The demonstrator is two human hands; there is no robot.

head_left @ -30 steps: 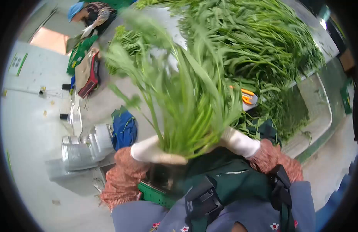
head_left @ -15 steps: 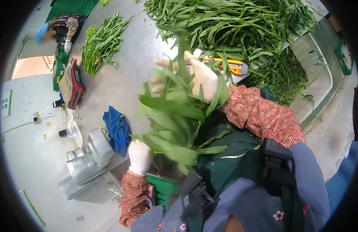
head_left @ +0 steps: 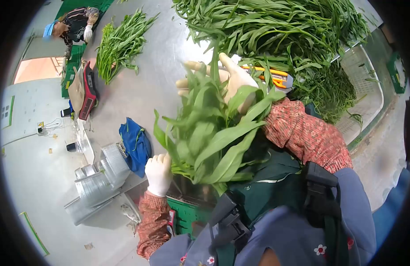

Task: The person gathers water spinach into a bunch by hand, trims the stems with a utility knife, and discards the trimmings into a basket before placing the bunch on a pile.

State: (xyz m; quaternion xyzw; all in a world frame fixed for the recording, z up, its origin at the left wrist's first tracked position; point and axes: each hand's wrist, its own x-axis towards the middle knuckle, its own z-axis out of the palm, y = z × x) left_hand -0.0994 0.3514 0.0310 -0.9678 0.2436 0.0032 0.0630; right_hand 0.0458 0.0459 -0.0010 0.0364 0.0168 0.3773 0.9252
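I am wearing smooth, matt rubbery gloves on my left hand and right hand, gripping glossy leafy greens. Beyond the greens, the brushed metal table is gleaming dully; left of them, clear plastic trays are shining.

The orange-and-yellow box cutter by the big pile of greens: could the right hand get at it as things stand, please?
Probably not straight away: the orange-and-yellow box cutter lies just beyond the white-gloved right hand, with nothing between, but that hand grips the bunch of leafy green stems.
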